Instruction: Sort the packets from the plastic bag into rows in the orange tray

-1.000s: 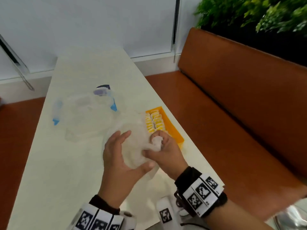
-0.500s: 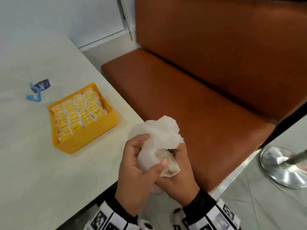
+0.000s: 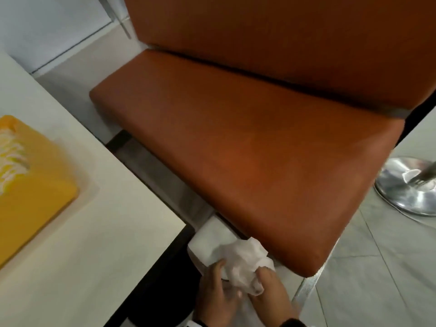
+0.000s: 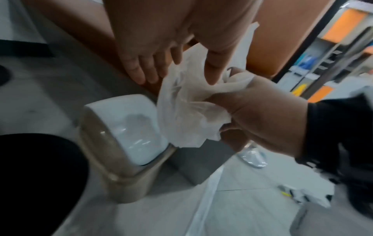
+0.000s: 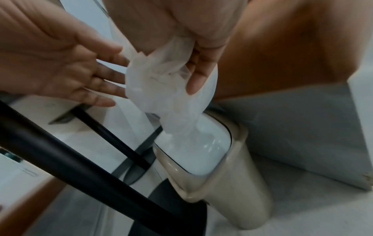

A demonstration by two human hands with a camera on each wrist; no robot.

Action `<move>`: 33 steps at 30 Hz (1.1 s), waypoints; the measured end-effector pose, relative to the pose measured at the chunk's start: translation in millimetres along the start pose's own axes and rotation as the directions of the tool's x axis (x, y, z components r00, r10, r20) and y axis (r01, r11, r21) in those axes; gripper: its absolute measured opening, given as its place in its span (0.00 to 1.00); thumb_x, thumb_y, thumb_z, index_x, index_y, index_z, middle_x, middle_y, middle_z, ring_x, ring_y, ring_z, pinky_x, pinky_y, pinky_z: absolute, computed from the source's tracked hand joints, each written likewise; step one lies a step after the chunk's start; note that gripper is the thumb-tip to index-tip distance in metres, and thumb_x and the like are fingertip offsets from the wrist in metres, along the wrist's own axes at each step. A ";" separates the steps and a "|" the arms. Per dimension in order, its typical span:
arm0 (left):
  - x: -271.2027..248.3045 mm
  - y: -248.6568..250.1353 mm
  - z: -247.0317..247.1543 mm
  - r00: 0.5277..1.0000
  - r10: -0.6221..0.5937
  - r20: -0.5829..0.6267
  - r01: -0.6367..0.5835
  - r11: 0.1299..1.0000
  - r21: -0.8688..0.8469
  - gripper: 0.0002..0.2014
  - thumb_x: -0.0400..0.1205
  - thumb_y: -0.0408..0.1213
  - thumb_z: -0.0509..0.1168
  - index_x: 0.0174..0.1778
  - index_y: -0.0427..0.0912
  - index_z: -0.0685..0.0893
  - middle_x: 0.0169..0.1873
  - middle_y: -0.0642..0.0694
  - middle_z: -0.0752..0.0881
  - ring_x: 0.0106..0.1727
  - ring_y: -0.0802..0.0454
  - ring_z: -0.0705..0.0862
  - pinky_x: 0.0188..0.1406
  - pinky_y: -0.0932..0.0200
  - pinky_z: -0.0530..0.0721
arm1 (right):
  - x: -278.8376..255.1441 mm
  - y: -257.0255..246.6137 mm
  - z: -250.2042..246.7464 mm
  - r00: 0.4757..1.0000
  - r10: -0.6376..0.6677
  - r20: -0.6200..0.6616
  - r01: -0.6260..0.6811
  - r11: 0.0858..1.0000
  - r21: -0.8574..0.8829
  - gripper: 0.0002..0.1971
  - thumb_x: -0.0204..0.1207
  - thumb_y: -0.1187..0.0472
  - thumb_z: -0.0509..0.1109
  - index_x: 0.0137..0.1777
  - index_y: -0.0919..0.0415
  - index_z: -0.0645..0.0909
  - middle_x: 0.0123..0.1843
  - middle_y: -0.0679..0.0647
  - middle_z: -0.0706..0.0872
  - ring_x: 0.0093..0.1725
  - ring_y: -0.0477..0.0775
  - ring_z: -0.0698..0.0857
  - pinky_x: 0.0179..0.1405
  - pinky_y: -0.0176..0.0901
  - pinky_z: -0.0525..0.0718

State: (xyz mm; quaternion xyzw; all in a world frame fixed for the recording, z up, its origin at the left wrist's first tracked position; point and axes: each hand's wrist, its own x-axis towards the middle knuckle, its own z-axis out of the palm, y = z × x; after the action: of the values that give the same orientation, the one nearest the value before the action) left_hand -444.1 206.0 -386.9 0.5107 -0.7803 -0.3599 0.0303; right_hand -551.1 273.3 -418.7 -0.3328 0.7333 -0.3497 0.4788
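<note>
Plastic bag (image 3: 245, 263), now crumpled into a white wad, hangs off the desk's near right corner, directly above a small beige bin (image 5: 220, 188) with a white swing lid (image 4: 133, 127) that stands on the floor between the desk (image 3: 99, 232) and the orange bench seat (image 3: 247, 149). One second ago we see the same bag flat on the desk beside the tray, both hands kneading it; half a second ago it is already balled and lifted clear of the desk edge; at present it has come down to the bin's lid. Right hand (image 5: 191, 39) pinches the wad between thumb and curled fingers. Left hand (image 5: 66, 63) has let go: its fingers are spread and straight, just beside the wad, palm turned toward it. Orange tray (image 3: 35, 185) sits at the desk's left edge in the head view, well apart from the hands, with yellow packets (image 3: 11, 159) standing in it; motion blur hides how even the rows are. We judge that the sorting itself is finished and that what remains is disposal of the empty wrapper. Lid appears shut, so we expect the wad must push it inward; thin film may spring open and catch on the rim. Beyond the bench a chrome pedestal base (image 3: 408, 187) rests on grey floor tiles.
</note>
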 end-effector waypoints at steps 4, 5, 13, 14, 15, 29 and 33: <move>45.1 -59.5 6.6 0.964 -0.255 -0.069 0.260 0.964 0.063 0.43 0.67 0.33 0.76 0.77 0.42 0.62 0.76 0.40 0.66 0.77 0.43 0.67 0.74 0.54 0.67 | 66.6 25.7 39.3 0.992 -0.082 -0.093 0.074 0.993 -0.090 0.23 0.79 0.58 0.64 0.75 0.52 0.70 0.75 0.51 0.72 0.74 0.44 0.70 0.69 0.28 0.64; 54.4 -73.3 5.6 0.958 -0.272 -0.090 0.278 0.958 0.070 0.44 0.67 0.32 0.75 0.78 0.42 0.61 0.78 0.40 0.64 0.78 0.43 0.65 0.75 0.53 0.66 | 81.4 32.8 49.0 0.996 -0.073 -0.052 0.066 0.989 -0.133 0.24 0.79 0.58 0.63 0.76 0.52 0.70 0.76 0.53 0.72 0.75 0.47 0.70 0.71 0.31 0.65; 83.8 -121.9 6.2 0.982 -0.139 -0.128 0.165 0.960 0.227 0.44 0.72 0.33 0.72 0.81 0.47 0.55 0.81 0.44 0.54 0.80 0.45 0.59 0.76 0.55 0.64 | 152.6 94.6 97.6 0.980 0.199 0.001 -0.180 0.889 -0.422 0.19 0.80 0.56 0.58 0.69 0.61 0.74 0.68 0.59 0.79 0.68 0.58 0.78 0.59 0.39 0.74; 82.2 -119.8 9.7 0.982 -0.127 -0.139 0.159 0.954 0.254 0.43 0.73 0.34 0.72 0.81 0.49 0.54 0.81 0.44 0.52 0.81 0.45 0.58 0.76 0.55 0.63 | 157.9 93.9 99.4 0.971 0.236 0.037 -0.194 0.868 -0.457 0.22 0.79 0.55 0.61 0.70 0.62 0.73 0.70 0.61 0.77 0.69 0.60 0.77 0.61 0.42 0.73; 79.8 -116.4 13.1 0.979 -0.117 -0.165 0.160 0.947 0.278 0.43 0.73 0.35 0.71 0.81 0.50 0.54 0.82 0.44 0.51 0.81 0.44 0.57 0.76 0.54 0.63 | 161.0 88.1 97.9 0.958 0.274 0.084 -0.195 0.838 -0.510 0.25 0.78 0.52 0.62 0.72 0.61 0.72 0.73 0.61 0.75 0.72 0.61 0.74 0.66 0.45 0.71; 70.3 -104.8 34.2 0.966 -0.022 -0.257 0.160 0.831 0.533 0.59 0.30 0.44 0.83 0.64 0.47 0.74 0.66 0.36 0.72 0.59 0.40 0.70 0.36 0.43 0.88 | 172.5 59.0 94.2 0.925 0.320 0.207 -0.084 0.702 -0.707 0.34 0.78 0.39 0.55 0.82 0.47 0.52 0.82 0.53 0.57 0.83 0.63 0.54 0.78 0.66 0.44; 57.4 -117.1 41.0 0.980 -0.057 -0.191 0.149 0.846 0.513 0.59 0.26 0.47 0.82 0.61 0.48 0.78 0.64 0.37 0.75 0.57 0.42 0.72 0.35 0.43 0.87 | 171.5 49.0 82.0 0.941 0.256 0.222 0.006 0.642 -0.767 0.18 0.80 0.54 0.58 0.67 0.53 0.79 0.70 0.54 0.80 0.71 0.58 0.76 0.73 0.56 0.66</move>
State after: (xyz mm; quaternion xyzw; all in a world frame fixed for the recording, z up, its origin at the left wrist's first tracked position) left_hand -397.7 155.1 -505.0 0.5692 -0.8147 -0.0902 -0.0638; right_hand -536.8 142.5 -564.3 -0.5002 0.7485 0.0797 0.4280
